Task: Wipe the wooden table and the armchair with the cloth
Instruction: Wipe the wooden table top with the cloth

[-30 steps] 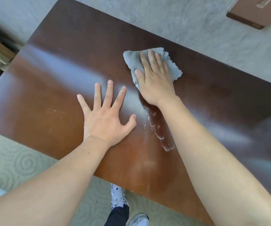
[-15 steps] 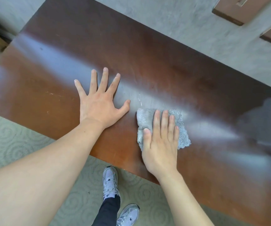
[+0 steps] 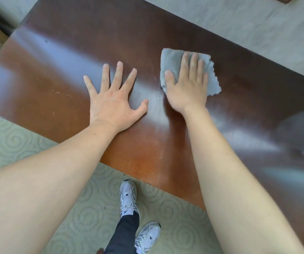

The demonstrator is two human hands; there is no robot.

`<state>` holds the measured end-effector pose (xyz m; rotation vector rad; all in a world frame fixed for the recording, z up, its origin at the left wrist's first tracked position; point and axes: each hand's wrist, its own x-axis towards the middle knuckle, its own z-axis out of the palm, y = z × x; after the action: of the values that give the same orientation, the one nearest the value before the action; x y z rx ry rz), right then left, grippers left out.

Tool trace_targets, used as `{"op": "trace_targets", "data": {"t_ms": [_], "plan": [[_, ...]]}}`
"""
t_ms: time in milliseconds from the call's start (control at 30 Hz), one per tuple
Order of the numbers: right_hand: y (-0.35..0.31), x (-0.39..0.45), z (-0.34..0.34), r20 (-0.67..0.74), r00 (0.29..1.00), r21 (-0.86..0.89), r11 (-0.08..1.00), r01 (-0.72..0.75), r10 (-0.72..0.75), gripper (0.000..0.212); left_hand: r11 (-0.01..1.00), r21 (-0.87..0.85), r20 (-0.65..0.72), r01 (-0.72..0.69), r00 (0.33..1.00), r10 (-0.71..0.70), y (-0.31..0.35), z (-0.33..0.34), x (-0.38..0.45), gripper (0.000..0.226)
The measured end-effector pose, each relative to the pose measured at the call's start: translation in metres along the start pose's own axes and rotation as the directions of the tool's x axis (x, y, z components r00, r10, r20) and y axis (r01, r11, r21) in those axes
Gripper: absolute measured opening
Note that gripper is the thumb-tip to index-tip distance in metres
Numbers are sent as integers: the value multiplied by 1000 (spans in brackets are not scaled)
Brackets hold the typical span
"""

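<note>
table: dark glossy wooden table (image 3: pixel 59 57) filling most of the frame
cloth: grey cloth (image 3: pixel 172 61) pressed flat under the right hand (image 3: pixel 187 88), right of centre
left hand (image 3: pixel 110 103): laid flat, fingers spread, just beside it
bottom: white sneakers (image 3: pixel 128 197) seen on swirly carpet (image 3: pixel 10 143)

The left hand (image 3: pixel 112 105) lay flat, fingers spread wide. The right hand (image 3: pixel 187 88) pressed down flat, fingers straight and together.

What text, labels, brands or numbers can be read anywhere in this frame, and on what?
None can be read.
Wooden table: bare surface, no label.
Grey cloth under the right hand: no tag visible.
Sneakers: any brand marks are too small to read.
Left hand: flat on the table, no writing.
</note>
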<state>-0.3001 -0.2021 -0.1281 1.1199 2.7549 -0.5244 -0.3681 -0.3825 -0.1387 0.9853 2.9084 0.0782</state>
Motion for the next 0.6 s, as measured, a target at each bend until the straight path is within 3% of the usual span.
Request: {"op": "trace_targets", "data": {"t_ms": [300, 433, 600], "plan": [[17, -216, 47, -11, 1000, -33, 999, -18, 18, 70, 1000, -19, -1, 1, 1000, -1, 1, -1, 0, 84], [7, -168, 41, -8, 999, -71, 997, -31, 31, 72, 1000, -2, 8, 1, 1000, -1, 0, -2, 0, 84], [-7, -29, 14, -51, 997, -37, 997, -63, 61, 71, 1000, -4, 10, 5, 1000, -5, 1, -1, -1, 85]]}}
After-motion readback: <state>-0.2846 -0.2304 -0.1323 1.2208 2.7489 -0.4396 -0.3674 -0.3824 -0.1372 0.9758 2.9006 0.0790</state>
